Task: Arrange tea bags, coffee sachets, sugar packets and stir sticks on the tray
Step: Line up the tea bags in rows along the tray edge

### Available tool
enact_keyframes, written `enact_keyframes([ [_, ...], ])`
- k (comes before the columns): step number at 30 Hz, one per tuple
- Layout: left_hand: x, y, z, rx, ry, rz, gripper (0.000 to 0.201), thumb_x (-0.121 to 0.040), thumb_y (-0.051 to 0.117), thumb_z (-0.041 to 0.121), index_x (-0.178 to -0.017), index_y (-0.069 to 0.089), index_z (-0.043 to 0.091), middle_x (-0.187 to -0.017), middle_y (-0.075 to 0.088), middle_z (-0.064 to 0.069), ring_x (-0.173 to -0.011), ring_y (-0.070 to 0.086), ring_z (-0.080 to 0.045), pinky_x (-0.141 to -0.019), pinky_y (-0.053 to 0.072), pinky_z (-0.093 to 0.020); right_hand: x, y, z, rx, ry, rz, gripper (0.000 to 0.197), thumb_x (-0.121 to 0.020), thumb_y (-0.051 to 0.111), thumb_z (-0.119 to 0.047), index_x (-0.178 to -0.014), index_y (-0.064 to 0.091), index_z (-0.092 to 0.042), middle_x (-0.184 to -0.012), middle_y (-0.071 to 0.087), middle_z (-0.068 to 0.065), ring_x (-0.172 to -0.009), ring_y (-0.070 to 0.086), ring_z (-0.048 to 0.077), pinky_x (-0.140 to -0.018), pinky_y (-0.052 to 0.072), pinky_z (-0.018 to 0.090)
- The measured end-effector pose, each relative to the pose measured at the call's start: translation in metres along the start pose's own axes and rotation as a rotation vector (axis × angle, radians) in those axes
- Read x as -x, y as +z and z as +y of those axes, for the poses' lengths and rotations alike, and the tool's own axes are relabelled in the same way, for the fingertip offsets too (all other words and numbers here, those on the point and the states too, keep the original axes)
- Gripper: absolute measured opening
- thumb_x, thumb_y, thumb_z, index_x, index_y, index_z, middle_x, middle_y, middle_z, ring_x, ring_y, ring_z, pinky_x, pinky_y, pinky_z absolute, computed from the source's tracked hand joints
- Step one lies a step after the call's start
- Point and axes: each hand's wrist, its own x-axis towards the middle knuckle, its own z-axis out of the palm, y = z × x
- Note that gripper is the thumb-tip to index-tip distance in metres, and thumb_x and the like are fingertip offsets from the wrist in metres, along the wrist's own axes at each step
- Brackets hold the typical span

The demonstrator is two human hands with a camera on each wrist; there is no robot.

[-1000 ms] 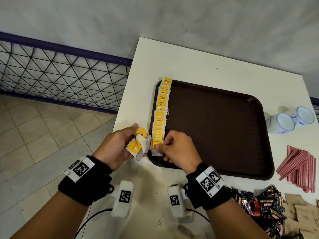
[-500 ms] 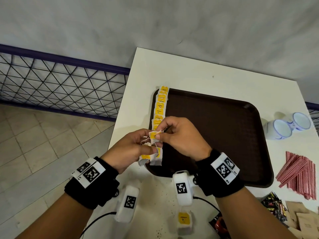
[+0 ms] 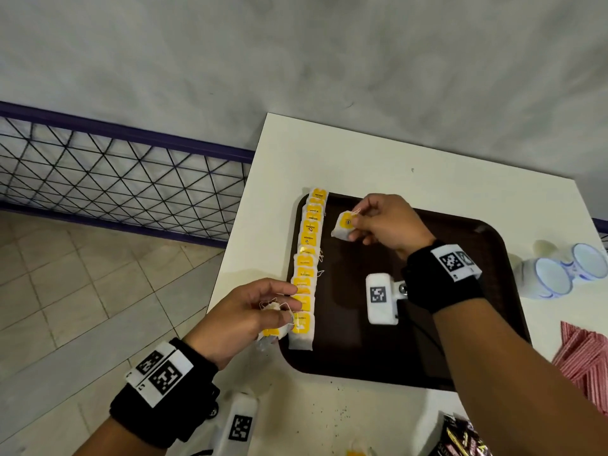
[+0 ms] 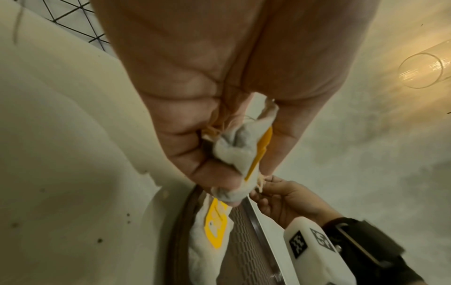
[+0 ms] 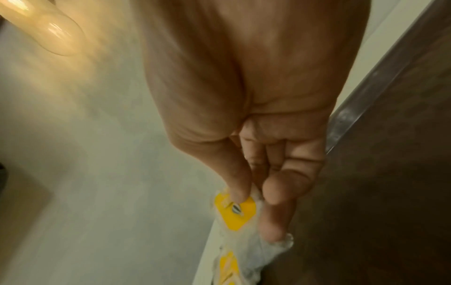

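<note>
One white paper tea bag with a yellow tag (image 3: 343,225), pinched in the right hand (image 3: 385,225) over the dark brown plastic tray (image 3: 460,324) beside the finished tea-bag column (image 3: 307,264), likely starts a second column; left hand (image 3: 243,314) grips spare bags (image 3: 274,327) at the near-left corner, probably as ready stock.

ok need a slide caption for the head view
Right hand pinches a tea bag over the brown tray; left hand holds spares beside the finished row.

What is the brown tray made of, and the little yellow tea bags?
The tray looks like hard plastic: dark brown, with a fine woven-looking grid texture and a raised rim. The tea bag in the right hand looks like thin white paper, crinkled at its edges, with a yellow paper tag.
</note>
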Motion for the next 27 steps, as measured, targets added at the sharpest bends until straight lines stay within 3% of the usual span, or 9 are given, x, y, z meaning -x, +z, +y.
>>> enact_keyframes([
  [3, 0.0, -0.002, -0.002, -0.016, 0.005, -0.005, 0.033, -0.09, 0.068, -0.001, -0.118, 0.07, 0.017, -0.11, 0.077, -0.003, -0.108, 0.071, -0.016, -0.088, 0.06, -0.038, -0.021, -0.003, 0.0, -0.012, 0.032, -0.014, 0.012, -0.091, 0.064, 0.004, -0.088, 0.056, -0.005, -0.082, 0.067, 0.025, -0.056, 0.068, 0.023, -0.044, 0.048, 0.023],
  [5, 0.0, -0.004, -0.003, -0.009, 0.01, -0.007, 0.034, -0.09, 0.068, -0.002, -0.118, 0.07, 0.016, -0.111, 0.077, -0.004, -0.11, 0.07, -0.018, -0.092, 0.059, -0.038, -0.032, -0.001, -0.001, 0.0, 0.043, -0.017, 0.015, -0.091, 0.064, 0.004, -0.085, 0.055, -0.007, -0.081, 0.066, 0.022, -0.055, 0.068, 0.022, -0.044, 0.049, 0.024],
  [9, 0.001, -0.006, -0.004, 0.027, 0.013, 0.004, 0.034, -0.089, 0.067, -0.005, -0.116, 0.071, 0.014, -0.109, 0.077, -0.007, -0.108, 0.071, -0.019, -0.085, 0.055, -0.026, -0.05, 0.005, -0.003, 0.01, 0.066, 0.031, 0.017, -0.09, 0.063, 0.005, -0.083, 0.056, -0.008, -0.074, 0.064, 0.019, -0.056, 0.069, 0.025, -0.05, 0.054, 0.029],
  [14, 0.002, -0.009, -0.004, 0.022, 0.004, -0.005, 0.033, -0.09, 0.066, -0.003, -0.116, 0.07, 0.016, -0.11, 0.077, -0.004, -0.108, 0.071, -0.017, -0.083, 0.053, -0.025, -0.062, 0.012, -0.002, 0.03, 0.065, 0.116, 0.012, -0.086, 0.068, 0.002, -0.082, 0.061, -0.008, -0.073, 0.067, 0.022, -0.062, 0.073, 0.034, -0.062, 0.061, 0.039],
  [22, 0.003, -0.011, -0.004, 0.036, -0.011, -0.006, 0.031, -0.091, 0.067, 0.0, -0.116, 0.07, 0.017, -0.111, 0.077, -0.004, -0.107, 0.071, -0.02, -0.075, 0.053, -0.025, -0.065, 0.017, -0.003, 0.064, 0.079, 0.187, 0.011, -0.088, 0.068, -0.002, -0.082, 0.063, -0.011, -0.076, 0.071, 0.019, -0.059, 0.074, 0.028, -0.06, 0.061, 0.035],
  [27, 0.005, -0.011, -0.004, 0.05, -0.025, 0.013, 0.029, -0.091, 0.068, 0.006, -0.116, 0.071, 0.02, -0.111, 0.077, -0.003, -0.11, 0.07, -0.02, -0.091, 0.056, -0.039, -0.067, 0.017, -0.003, 0.1, 0.058, 0.214, 0.011, -0.087, 0.069, -0.003, -0.083, 0.063, -0.011, -0.077, 0.071, 0.018, -0.057, 0.073, 0.026, -0.06, 0.062, 0.036],
])
